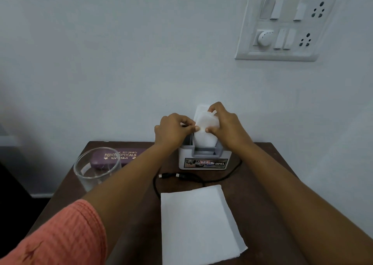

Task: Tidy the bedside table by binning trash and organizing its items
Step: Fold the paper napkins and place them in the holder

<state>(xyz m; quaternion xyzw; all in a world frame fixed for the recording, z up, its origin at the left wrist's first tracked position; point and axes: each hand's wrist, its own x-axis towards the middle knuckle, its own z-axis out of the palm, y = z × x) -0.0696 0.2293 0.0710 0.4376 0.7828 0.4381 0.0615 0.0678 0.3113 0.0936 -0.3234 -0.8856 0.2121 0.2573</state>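
Here both hands, left hand point(171, 130) and right hand point(226, 126), pinch white tissues point(204, 129) above the dark wooden table point(262, 184) against a pale wall point(121, 62).

glass point(96, 167) left, holder point(204, 157) behind napkin point(198, 226)

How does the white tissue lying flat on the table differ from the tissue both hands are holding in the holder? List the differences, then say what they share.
The flat tissue lies spread and square on the table, untouched; the held tissue stands upright in the white holder, bent and rounded. The left hand and right hand pinch the held tissue, while nothing grips the flat one. The flat tissue shows more area. Both are white.
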